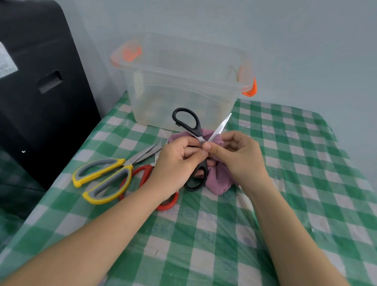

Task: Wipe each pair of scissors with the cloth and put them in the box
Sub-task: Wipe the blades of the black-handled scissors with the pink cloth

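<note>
On the checked tablecloth [291, 170], both hands, left [175, 162] and right [239, 158], pinch the opened black scissors [197, 130] over the purple cloth [219, 179].

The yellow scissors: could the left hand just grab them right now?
Probably not yet. The left hand grips the black scissors. The yellow scissors lie uncovered on the table close beside it, easy to take once freed.

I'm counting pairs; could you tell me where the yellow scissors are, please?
The yellow scissors lie on the tablecloth left of the left hand, beside the red scissors.
</note>
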